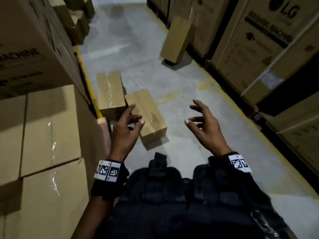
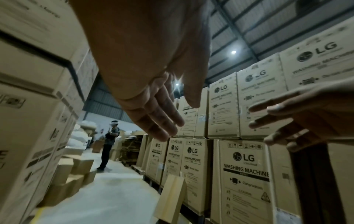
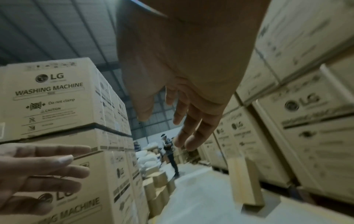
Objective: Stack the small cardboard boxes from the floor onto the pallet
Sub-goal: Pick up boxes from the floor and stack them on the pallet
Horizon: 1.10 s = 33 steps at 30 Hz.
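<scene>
Two small taped cardboard boxes lie on the concrete floor ahead of me: a far box (image 1: 110, 93) by the yellow line and a near box (image 1: 148, 116) touching its corner. My left hand (image 1: 136, 116) hovers above the near box's left end, fingers loosely curled, holding nothing. To the right, my right hand (image 1: 195, 114) floats over bare floor, also relaxed and holding nothing. A stack of small boxes (image 1: 51, 128) rises at my left; the pallet under it is hidden. In the wrist views, the left hand (image 2: 172, 115) and right hand (image 3: 172, 121) show spread, empty fingers.
Tall washing-machine cartons (image 1: 259, 49) wall both sides of the aisle. A narrow upright box (image 1: 177, 38) leans against the right row. A yellow floor line (image 1: 86, 75) runs along the left stack. A person (image 2: 109, 145) stands far down the aisle, with more loose boxes (image 2: 76, 171) nearby.
</scene>
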{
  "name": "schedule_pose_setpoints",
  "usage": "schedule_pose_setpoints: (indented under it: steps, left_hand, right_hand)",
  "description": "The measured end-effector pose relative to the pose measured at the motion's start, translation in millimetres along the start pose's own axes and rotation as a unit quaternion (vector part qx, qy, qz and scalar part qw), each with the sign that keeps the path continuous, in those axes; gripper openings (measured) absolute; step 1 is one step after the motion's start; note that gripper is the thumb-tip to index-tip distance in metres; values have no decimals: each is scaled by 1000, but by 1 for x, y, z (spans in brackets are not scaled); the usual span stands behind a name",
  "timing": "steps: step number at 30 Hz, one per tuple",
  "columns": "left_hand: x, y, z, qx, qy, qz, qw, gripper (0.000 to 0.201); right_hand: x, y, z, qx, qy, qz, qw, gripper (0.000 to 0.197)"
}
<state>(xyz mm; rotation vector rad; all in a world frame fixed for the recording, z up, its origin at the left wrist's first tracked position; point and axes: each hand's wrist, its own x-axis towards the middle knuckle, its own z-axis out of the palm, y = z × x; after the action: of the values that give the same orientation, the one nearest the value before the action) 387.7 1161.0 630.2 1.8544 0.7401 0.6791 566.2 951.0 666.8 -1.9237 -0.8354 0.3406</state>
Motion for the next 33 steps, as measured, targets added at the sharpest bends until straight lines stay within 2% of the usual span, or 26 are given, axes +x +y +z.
schedule_pose_setpoints:
  steps: [5, 10, 13, 18, 22, 27, 30, 33]
  left_hand:
    - [43, -22, -4, 3, 20, -52, 998, 64]
    - [97, -44, 6, 0, 51, -138, 989, 62]
    - [140, -64, 25, 6, 60, -159, 985, 60]
    - [227, -115, 70, 43, 69, -236, 968, 56]
    - [286, -185, 129, 90, -24, -292, 952, 62]
    - [333, -286, 195, 150, -155, -385, 897, 78]
    - [345, -350, 228, 165, -176, -437, 866, 86]
    - [363, -409, 258, 157, -157, -478, 850, 88]
  right_hand:
    - [80, 17, 33, 34, -65, 23, 997, 65]
    - [166, 41, 69, 67, -139, 37, 987, 66]
    - [223, 66, 85, 85, -181, 38, 979, 65]
    - [327, 130, 115, 64, -231, 89, 967, 65]
    - [391, 216, 154, 0, -287, 108, 952, 65]
    - [448, 325, 201, -73, -343, 198, 915, 69]
    - [463, 386, 229, -95, -353, 206, 908, 71]
    - [470, 446, 263, -93, -352, 229, 903, 74]
